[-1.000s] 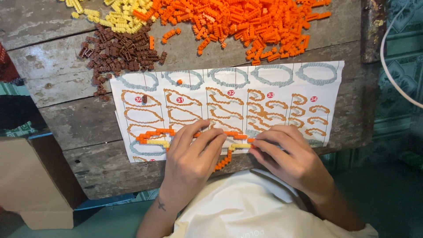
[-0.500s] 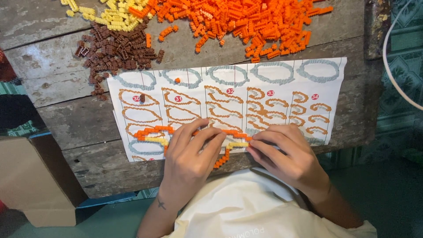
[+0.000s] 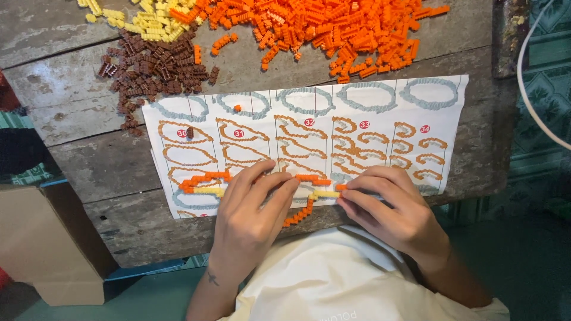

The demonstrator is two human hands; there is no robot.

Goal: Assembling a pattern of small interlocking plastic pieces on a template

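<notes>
Weathered grey wooden plank table, seen from above. Along its far edge lie three loose heaps of small plastic building bricks: a large orange heap at centre, a smaller yellow heap touching its left side, and a dark brown heap just below the yellow one. A few stray orange bricks lie between the heaps. A plain brown cardboard box stands beside the table at lower left. A white cable curves over the green patterned floor at right.
</notes>
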